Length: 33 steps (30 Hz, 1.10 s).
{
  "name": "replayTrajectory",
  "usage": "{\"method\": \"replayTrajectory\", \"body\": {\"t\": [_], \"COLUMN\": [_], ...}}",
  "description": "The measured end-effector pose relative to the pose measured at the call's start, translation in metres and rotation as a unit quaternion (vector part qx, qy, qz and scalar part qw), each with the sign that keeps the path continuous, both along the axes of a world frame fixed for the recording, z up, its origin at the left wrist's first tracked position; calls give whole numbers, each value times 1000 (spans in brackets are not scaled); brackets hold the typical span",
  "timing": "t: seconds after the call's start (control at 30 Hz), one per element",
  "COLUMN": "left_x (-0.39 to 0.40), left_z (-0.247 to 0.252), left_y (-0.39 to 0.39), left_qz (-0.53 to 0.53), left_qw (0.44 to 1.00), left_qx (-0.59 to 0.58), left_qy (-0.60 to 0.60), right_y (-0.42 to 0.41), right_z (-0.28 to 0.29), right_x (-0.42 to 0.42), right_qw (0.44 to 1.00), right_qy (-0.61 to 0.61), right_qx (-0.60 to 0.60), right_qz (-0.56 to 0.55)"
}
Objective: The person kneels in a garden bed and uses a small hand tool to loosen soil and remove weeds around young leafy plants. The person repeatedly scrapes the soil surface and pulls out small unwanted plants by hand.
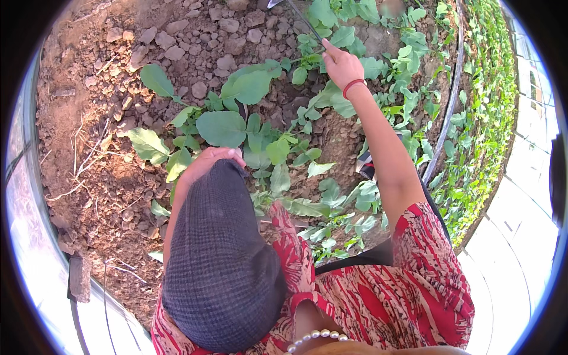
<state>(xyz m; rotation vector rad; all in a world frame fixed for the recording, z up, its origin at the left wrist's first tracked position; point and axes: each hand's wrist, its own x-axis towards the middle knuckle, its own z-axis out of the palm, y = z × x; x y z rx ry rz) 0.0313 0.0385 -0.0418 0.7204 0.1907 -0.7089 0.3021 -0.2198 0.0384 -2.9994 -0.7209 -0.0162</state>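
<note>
My right hand (344,66) is stretched forward and closed around the thin dark shaft (305,20) of a hand tool, possibly a small hoe. A bright metal blade (274,2) shows at the upper picture edge, mostly cut off. Leafy green plants (339,37) grow close around the hand. My left hand (213,160) rests at my bent knee (224,182) in dark checked trousers; the knee partly hides it, so its grip is unclear. Just beyond it, broad-leaved plants (221,128) stand in the soil.
Dry cloddy soil (177,40) spreads ahead and left, with dried stalks (88,155). On the right, a dark hose or pipe (446,115) runs beside dense green rows (483,111). Part of a shoe (366,165) shows below my right forearm. Pale sheeting (26,208) borders the left.
</note>
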Motion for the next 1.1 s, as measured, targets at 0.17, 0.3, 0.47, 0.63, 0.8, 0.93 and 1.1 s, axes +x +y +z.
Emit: {"method": "replayTrajectory", "body": {"t": [0.17, 0.3, 0.47, 0.63, 0.8, 0.93, 1.1], "left_x": [-5, -1, 2, 1, 5, 1, 0], "left_z": [-4, -7, 5, 4, 8, -4, 0], "left_y": [3, 5, 0, 2, 1, 2, 4], "left_qz": [-9, -40, -15, -23, -25, -28, -9], "left_qw": [1000, 999, 1000, 999, 999, 999, 1000], "left_qx": [23, 2, 20, 16, 24, 23, -5], "left_qy": [9, -12, -5, 30, 6, 10, 1], "right_y": [8, -4, 3, 23, 36, 27, 2], "right_z": [1, -6, -15, -9, -25, -23, -22], "right_x": [-6, 6, 0, -18, -46, -68, -123], "right_qw": [978, 972, 967, 966, 968, 983, 985], "right_qy": [-51, -55, -6, 54, 87, 57, 47], "right_qx": [-168, -200, -237, -232, -206, -145, -142], "right_qz": [-109, -106, -94, -103, -111, -99, -86]}}
